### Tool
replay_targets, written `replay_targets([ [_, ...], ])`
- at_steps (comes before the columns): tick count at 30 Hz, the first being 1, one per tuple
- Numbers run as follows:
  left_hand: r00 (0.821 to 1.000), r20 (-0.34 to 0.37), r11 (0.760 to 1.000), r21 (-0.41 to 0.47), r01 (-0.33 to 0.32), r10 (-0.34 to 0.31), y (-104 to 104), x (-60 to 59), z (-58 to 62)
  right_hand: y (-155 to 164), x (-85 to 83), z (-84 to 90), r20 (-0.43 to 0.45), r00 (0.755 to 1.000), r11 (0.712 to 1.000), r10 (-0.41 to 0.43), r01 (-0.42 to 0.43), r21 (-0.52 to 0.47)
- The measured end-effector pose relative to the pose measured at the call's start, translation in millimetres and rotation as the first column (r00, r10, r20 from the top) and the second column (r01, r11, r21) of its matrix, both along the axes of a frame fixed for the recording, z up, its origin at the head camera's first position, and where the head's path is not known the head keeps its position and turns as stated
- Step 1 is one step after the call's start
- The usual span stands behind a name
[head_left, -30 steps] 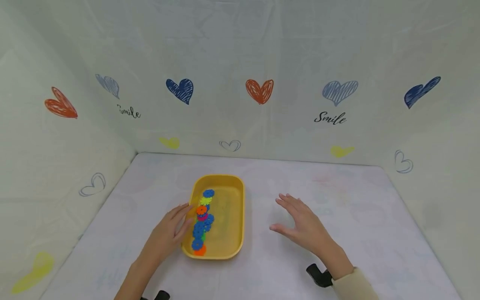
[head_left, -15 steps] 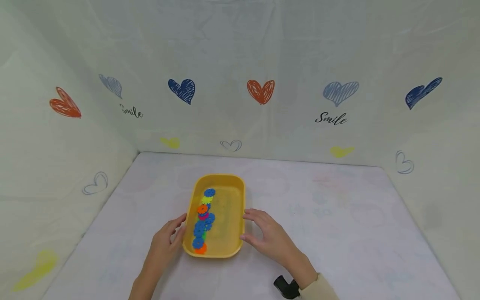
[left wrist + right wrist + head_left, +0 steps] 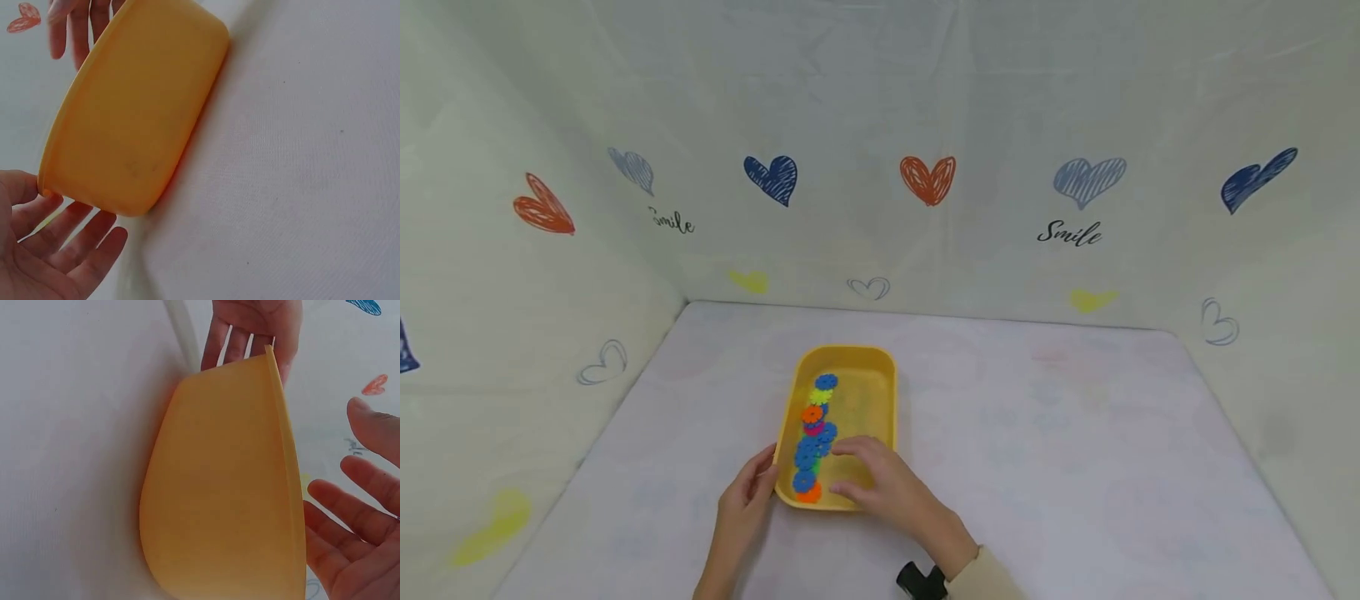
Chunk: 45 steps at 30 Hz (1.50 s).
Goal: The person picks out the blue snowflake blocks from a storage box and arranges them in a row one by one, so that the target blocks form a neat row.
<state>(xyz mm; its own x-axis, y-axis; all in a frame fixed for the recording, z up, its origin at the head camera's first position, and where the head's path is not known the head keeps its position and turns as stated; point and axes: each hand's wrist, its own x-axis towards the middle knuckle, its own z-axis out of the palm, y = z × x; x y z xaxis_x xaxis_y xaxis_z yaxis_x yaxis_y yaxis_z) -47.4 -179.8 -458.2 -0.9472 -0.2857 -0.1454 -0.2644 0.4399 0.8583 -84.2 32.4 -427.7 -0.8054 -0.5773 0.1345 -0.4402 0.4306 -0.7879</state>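
Hovering over yellow tray (image 3: 861,387), R hand (image 3: 889,486), vs at its R side b4

A yellow, shallow, rounded-rectangular plastic-looking tray (image 3: 867,387) stands right way up on the worktop (image 3: 1037,500), its left rim pinched by the left fingers (image 3: 103,257). Within it, small flat flower-shaped discs (image 3: 807,450) in blue, orange, yellow, pink and green overlap in a ragged line, just left of the spread right fingers (image 3: 859,446).
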Motion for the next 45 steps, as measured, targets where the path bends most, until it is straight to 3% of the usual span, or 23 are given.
replay_targets([
  [4,0.999,0.046,0.998,0.050,-0.030,0.028,2.6,1.6,-1.3,-12.0,-1.9,-2.8,0.076,0.997,1.000,0.012,-0.013,0.008],
  [10,0.999,0.039,0.993,0.110,-0.034,0.030,1.0,4.7,-1.5,-27.7,-6.8,-5.6,0.167,0.986,0.993,0.023,-0.042,0.114],
  [16,0.999,0.037,0.976,0.216,-0.035,0.028,-0.4,2.7,-1.7,-41.3,-13.6,-8.6,0.148,0.989,0.985,0.030,-0.054,0.164],
  [20,0.998,0.063,0.962,0.270,-0.048,0.032,0.0,1.4,-1.7,-48.2,-18.0,-13.1,0.182,0.983,0.982,0.026,-0.059,0.181],
  [30,0.996,0.084,0.952,0.300,-0.054,0.030,2.6,2.9,0.8,-60.1,-28.7,-21.4,0.185,0.983,0.972,0.016,-0.059,0.226],
  [38,0.997,0.072,0.921,0.388,-0.038,0.011,1.3,11.3,3.2,-64.6,-30.8,-22.0,0.223,0.975,0.969,-0.018,-0.039,0.246],
  [45,0.996,0.084,0.909,0.414,-0.057,0.024,1.8,13.9,0.4,-69.6,-29.7,-24.5,0.191,0.981,0.956,-0.022,-0.036,0.291],
])
